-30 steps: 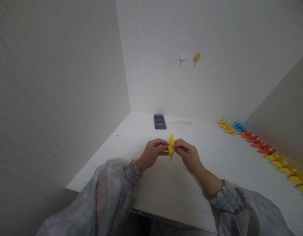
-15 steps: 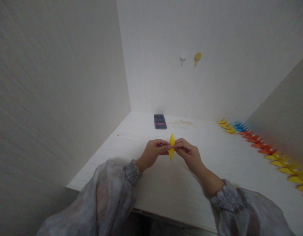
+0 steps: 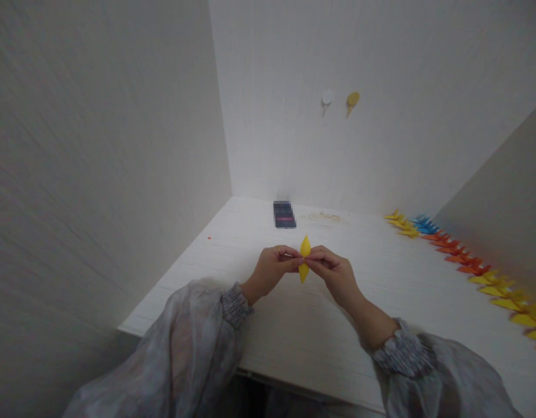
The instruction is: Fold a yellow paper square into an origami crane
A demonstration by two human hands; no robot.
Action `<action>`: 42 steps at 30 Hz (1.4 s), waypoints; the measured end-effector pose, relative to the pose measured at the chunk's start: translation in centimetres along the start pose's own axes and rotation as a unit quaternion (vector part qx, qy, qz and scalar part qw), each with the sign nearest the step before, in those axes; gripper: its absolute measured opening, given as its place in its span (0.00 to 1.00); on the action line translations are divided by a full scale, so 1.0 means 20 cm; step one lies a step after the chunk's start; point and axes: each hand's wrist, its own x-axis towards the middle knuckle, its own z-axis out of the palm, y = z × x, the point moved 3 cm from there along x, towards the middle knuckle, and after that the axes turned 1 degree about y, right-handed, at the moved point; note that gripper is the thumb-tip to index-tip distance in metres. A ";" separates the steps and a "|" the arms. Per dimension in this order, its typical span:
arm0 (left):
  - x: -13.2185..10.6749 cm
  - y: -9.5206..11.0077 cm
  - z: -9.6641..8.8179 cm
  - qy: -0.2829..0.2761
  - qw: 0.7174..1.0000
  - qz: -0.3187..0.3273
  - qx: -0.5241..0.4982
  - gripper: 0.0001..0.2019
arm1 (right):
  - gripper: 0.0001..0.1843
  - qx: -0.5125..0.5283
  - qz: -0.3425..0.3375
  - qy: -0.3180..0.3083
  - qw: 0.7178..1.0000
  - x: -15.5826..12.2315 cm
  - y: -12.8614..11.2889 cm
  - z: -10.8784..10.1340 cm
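A small piece of folded yellow paper (image 3: 305,245), pointed at its top and bottom ends, is held upright over the table. My left hand (image 3: 273,268) pinches it from the left, thumb and fingers closed at its middle; a ring shows on one finger. From the right, my right hand (image 3: 335,273) pinches the same middle part, and the fingertips of both hands nearly meet there. The fingers cover the paper's centre, so its folds at that spot are hidden.
On the white table (image 3: 294,331), a long row of folded paper cranes (image 3: 472,266) in yellow, blue and orange runs along the right wall. A phone (image 3: 284,215) with a blurred screen lies at the back. Two hooks, white (image 3: 326,100) and yellow (image 3: 352,100), are on the wall.
My right fingertips have shifted slightly left across the yellow paper, closer to the left fingertips. Otherwise both hands hold nearly the same place; the view has moved a little.
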 end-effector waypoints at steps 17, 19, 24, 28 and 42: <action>0.01 0.02 0.00 -0.016 0.998 0.058 -0.001 0.21 | 0.14 0.104 0.098 0.050 0.988 -0.01 0.02 0.04; 0.01 0.02 -0.01 -0.010 0.998 0.061 0.008 0.21 | 0.15 0.108 0.109 0.046 0.987 -0.01 0.02 0.04; 0.00 0.01 -0.02 0.009 0.996 0.073 0.046 0.21 | 0.18 0.105 0.138 0.056 0.983 0.00 0.01 0.04; 0.00 0.02 -0.02 0.013 0.995 0.083 0.053 0.19 | 0.18 0.097 0.138 0.074 0.983 0.00 0.00 0.03; 0.01 -0.01 -0.03 -0.017 1.000 0.023 -0.005 0.25 | 0.22 0.098 0.133 0.087 0.982 -0.03 0.00 0.05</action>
